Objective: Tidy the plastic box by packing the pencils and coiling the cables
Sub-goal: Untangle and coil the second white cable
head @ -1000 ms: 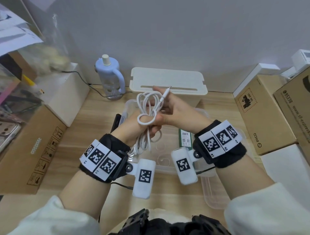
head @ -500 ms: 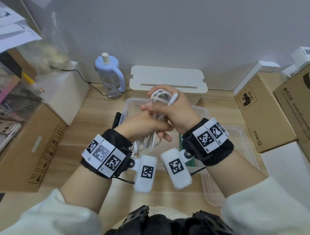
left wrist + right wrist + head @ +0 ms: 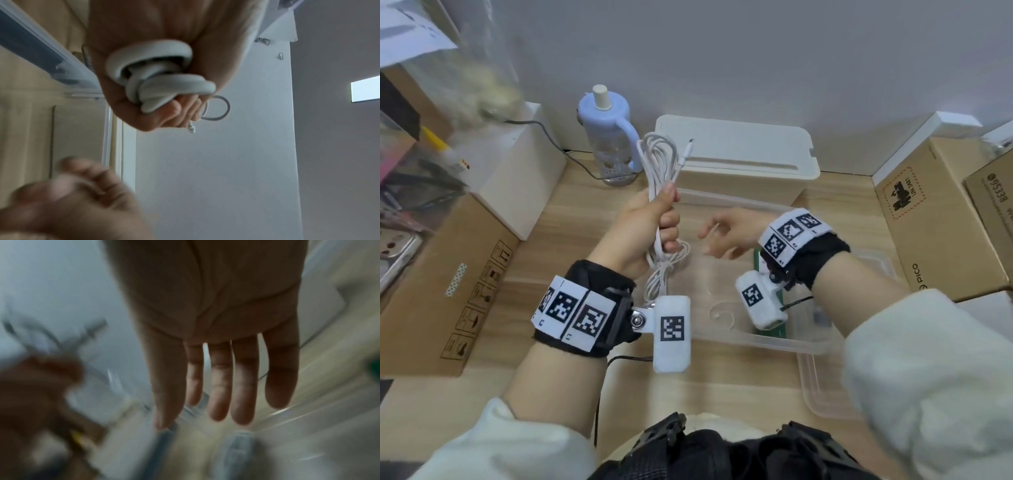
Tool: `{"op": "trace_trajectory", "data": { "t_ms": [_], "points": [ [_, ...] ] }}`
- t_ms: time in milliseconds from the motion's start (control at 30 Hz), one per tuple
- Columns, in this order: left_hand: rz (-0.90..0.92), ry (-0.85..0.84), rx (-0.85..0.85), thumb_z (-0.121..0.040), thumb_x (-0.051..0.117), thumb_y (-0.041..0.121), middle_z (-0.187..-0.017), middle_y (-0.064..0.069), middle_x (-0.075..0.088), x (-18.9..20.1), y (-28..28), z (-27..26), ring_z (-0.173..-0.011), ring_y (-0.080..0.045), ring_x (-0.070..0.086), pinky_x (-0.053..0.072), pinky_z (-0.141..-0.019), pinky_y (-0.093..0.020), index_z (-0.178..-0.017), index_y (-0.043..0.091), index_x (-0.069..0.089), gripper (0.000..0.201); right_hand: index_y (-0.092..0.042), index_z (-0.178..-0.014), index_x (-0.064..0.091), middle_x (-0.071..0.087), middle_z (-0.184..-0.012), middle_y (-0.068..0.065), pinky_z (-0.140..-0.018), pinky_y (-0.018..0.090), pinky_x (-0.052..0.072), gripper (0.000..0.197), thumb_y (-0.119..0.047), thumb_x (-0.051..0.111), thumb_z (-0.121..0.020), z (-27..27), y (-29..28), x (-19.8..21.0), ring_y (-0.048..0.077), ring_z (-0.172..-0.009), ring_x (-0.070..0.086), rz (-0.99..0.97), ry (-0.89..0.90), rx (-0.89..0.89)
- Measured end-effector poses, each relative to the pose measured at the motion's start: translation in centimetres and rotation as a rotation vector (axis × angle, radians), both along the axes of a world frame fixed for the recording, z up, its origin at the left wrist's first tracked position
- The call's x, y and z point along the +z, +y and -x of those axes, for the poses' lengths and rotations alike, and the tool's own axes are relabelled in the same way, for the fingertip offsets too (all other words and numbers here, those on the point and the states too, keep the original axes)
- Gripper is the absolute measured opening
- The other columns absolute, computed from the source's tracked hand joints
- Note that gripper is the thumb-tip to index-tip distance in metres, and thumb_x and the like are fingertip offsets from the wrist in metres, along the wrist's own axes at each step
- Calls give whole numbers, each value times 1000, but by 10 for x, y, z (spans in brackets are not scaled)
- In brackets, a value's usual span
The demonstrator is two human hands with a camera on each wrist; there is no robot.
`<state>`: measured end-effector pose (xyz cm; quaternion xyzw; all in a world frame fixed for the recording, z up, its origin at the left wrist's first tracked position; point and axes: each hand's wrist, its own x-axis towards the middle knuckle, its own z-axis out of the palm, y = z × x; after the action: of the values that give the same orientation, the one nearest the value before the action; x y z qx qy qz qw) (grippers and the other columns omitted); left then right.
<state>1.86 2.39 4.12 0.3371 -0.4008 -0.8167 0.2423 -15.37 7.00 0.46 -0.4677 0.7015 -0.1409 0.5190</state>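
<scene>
My left hand (image 3: 654, 226) grips a bundled white cable (image 3: 659, 164) upright in its fist over the left end of the clear plastic box (image 3: 756, 339). Loops stick out above the fist, and the cable's plug (image 3: 686, 152) points up. More loops hang below the fist. In the left wrist view the cable (image 3: 156, 81) is wound thick across the left hand (image 3: 164, 105). My right hand (image 3: 726, 236) hovers over the box, fingers straight and empty. The right wrist view shows the right hand (image 3: 222, 378) with its palm flat. A green item (image 3: 770, 329) lies in the box.
A clear lid (image 3: 822, 387) lies at the box's near right. A white lidded bin (image 3: 736, 154) and a blue bottle (image 3: 607, 133) stand by the wall. Cardboard boxes flank the desk on the left (image 3: 448, 281) and the right (image 3: 935, 219).
My right hand has let go of the cable and pulled away to the right. The left hand now holds the bundle alone and has moved left and lifted it upright.
</scene>
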Motion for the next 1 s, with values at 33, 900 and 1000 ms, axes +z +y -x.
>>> {"op": "trace_trajectory", "data": {
  "t_ms": [33, 900, 1000],
  "points": [
    [-18, 5, 12, -97, 40, 29, -43, 9, 33, -2, -1, -2, -33, -4, 28, 29, -35, -16, -79, 15, 45, 23, -20, -98, 56, 57, -79, -6, -66, 24, 46, 28, -21, 73, -75, -2, -5, -11, 9, -72, 56, -65, 134, 122],
    [-19, -125, 99, -97, 43, 22, -64, -1, 45, -26, -4, -9, -35, -5, 33, 29, -37, -18, -75, 13, 44, 24, -13, -65, 46, 61, -55, 8, -54, 34, 55, 24, 4, 56, -79, -20, -4, 13, 20, -47, 60, 378, -3, -255],
    [11, -121, 56, -97, 41, 22, -74, -6, 58, -19, 3, -7, -34, -5, 34, 30, -37, -17, -81, 11, 49, 21, -15, -63, 46, 59, -51, 6, -44, 24, 50, 25, 1, 59, -77, -26, 8, 30, 12, -39, 57, 503, 58, -294]
  ]
}}
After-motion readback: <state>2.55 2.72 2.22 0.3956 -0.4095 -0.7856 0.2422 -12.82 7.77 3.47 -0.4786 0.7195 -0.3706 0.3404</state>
